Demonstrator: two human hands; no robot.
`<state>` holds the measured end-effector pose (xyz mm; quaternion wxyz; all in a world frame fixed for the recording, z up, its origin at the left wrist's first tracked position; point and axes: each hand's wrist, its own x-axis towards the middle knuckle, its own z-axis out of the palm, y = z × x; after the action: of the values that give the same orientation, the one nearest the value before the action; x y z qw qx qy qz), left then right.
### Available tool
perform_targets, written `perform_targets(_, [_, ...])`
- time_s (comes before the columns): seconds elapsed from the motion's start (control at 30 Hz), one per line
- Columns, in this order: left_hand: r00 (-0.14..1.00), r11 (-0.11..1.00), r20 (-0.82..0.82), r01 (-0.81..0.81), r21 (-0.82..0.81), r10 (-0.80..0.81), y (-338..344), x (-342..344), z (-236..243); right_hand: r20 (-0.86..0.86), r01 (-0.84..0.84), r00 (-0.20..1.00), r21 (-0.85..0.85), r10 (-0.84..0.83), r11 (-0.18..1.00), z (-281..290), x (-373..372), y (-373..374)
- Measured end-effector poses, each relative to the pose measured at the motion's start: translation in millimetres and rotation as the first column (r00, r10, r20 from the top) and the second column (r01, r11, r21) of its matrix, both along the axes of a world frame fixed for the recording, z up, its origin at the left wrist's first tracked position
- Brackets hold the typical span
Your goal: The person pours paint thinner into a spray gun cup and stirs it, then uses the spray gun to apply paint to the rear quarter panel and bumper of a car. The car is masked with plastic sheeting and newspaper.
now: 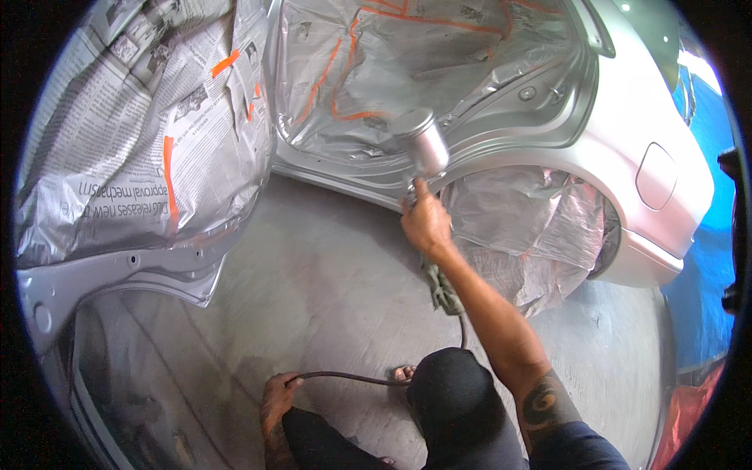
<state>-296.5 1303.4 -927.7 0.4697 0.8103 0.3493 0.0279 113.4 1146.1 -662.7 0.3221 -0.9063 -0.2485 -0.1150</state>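
Note:
My right hand (427, 223) grips a spray gun (423, 145) with a silver cup on top, held up before the silver car's rear door opening (368, 172) and wheel arch. A greenish cloth (442, 290) hangs below that hand, around the hose. My left hand (278, 395), low at the lower middle-left, has its fingers closed on the dark air hose (345, 378), which runs across past my black-clad leg (450, 399). Crinkled masking sheet with orange tape (431, 70) fills the door opening; more sheeting (517, 235) covers the wheel.
An open door (117, 94), masked with newspaper and orange tape, stands at the left, its bare lower edge jutting toward me. The rear quarter panel (634, 117) curves right. Blue (689, 313) and red (689, 415) sheeting lie at the right. Grey floor (274, 290) shows between door and car.

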Motion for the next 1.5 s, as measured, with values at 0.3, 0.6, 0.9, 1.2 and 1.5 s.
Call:
perform_targets(0.3, [0.953, 0.998, -0.302, -0.005, -0.057, -0.012, -4, -5, -2, -0.252, -0.177, 0.954, -0.044, 0.160, 0.983, -97, -21, 60])
perform_targets(0.6, [0.961, 0.890, 0.271, 0.175, -0.421, -0.061, -44, 148, 193, -0.042, -0.058, 0.998, -0.035, 0.057, 0.998, -18, -49, 28])
perform_targets(0.9, [0.809, 0.812, 0.331, 0.558, -0.169, -0.487, -85, 245, 363, -0.204, -0.073, 0.976, 0.041, 0.080, 0.996, 156, -76, -43])
perform_targets(1.2, [0.929, 0.942, 0.169, 0.337, -0.008, -0.331, -93, 223, 443, -0.361, -0.394, 0.813, 0.235, 0.456, 0.889, 278, -81, -50])
perform_targets(1.5, [0.782, 0.940, 0.534, -0.195, -0.282, 0.322, -57, 334, 469, -0.375, -0.607, 0.714, 0.089, 0.591, 0.790, 250, -61, -129])
